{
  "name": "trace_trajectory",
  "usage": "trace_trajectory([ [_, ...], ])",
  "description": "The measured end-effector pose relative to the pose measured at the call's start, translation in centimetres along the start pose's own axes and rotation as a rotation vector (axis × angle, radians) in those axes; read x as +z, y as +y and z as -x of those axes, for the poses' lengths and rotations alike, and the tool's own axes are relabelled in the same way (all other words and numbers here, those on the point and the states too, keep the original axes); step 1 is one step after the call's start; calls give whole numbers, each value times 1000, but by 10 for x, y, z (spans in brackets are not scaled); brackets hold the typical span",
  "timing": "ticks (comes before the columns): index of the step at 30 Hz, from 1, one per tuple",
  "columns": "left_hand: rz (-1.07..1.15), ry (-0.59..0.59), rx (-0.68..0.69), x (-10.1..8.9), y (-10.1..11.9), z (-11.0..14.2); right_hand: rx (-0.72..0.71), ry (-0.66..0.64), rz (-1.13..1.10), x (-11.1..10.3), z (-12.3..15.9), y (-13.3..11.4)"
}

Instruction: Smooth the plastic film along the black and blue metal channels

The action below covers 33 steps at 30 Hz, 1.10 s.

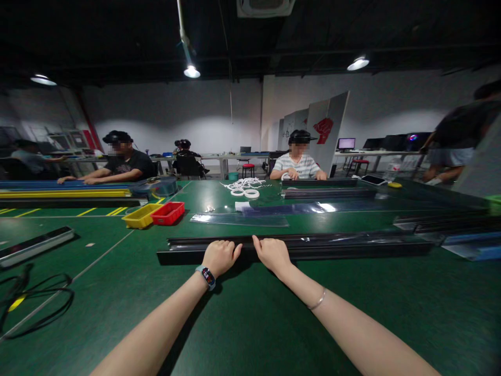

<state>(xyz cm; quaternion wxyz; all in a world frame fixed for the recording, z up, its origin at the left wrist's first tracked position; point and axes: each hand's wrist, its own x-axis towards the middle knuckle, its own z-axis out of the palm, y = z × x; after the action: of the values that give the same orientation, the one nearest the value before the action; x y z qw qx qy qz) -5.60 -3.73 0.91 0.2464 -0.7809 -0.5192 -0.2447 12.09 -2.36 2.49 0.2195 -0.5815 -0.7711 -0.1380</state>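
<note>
A long black rail (352,246) lies crosswise on the green table (254,313) in front of me. My left hand (220,256), with a watch on its wrist, curls its fingers over the rail's near edge. Right beside it, my right hand (273,253) grips the same rail, thumb pointing left. The two hands sit close together near the rail's left half. A clear plastic sleeve covers part of the rail toward the right.
A yellow tray (141,215) and a red tray (168,213) stand at the left. Clear sheets (242,219), white tape rolls (246,187) and more black rails (324,192) lie beyond. Black cable (35,303) loops at far left. Other people sit across the tables.
</note>
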Motion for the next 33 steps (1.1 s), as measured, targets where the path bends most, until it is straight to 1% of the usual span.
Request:
trace_trajectory([
  [4,-9,-29,-5,0,0,0,16,-40,-5,1,-2,0],
  [8,-9,-54,-18,-1,1,0,8,-108,-12,-1,-3,2],
  [13,19,-97,-25,-9,4,-2,5,-185,-25,-7,-4,2],
  [16,41,-136,-53,-16,11,-8,-4,-234,-16,-14,-11,-2],
  [20,83,-178,-96,-21,27,-24,-39,-340,-23,-26,-28,-6],
  [22,94,-195,-104,-20,35,-32,-73,-393,-45,-29,-33,-7],
  [25,89,-197,-125,-13,42,-36,-70,-449,-50,-27,-35,-7],
  [27,82,-190,-115,-9,44,-34,-42,-478,-56,-24,-32,-7],
  [29,75,-171,-107,-5,45,-30,-43,-500,-63,-25,-31,-7],
  [33,57,-106,-113,-1,47,-24,-80,-515,-46,-36,-32,-7],
])
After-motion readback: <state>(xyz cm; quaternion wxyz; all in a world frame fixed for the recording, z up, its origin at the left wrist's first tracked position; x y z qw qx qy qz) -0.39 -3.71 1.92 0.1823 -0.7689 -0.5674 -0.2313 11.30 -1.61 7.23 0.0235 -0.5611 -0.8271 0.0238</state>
